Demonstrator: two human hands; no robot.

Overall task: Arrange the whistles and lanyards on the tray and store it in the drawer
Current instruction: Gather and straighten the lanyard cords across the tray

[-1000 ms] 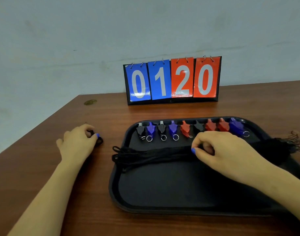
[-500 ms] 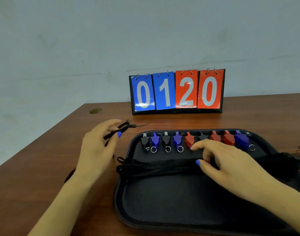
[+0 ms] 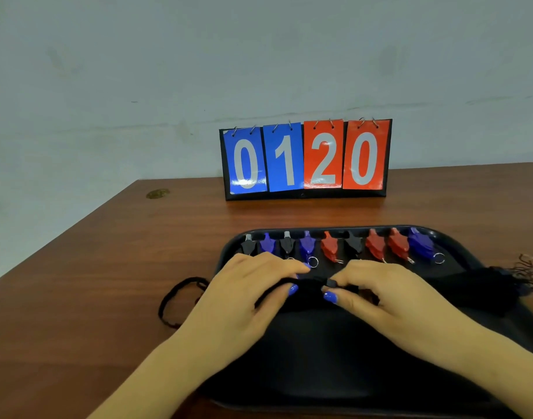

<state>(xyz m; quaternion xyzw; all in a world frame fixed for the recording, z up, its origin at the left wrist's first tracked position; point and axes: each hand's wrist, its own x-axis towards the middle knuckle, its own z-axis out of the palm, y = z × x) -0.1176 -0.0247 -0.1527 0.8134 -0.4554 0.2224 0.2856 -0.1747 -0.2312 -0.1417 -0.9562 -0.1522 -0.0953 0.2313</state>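
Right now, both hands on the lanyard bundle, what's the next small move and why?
Probably pull in the black loop that trails off the tray onto the table beside the left hand. The whistles already sit in a row along the far rim, and both the left and the right hand rest on the lanyard bundle, so that stray loop looks like what is left to tidy.

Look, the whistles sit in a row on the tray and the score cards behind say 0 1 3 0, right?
Almost. In the head view the whistles do line the far edge of the tray, but the score cards read 0 1 2 0: the third card is a 2, not a 3.
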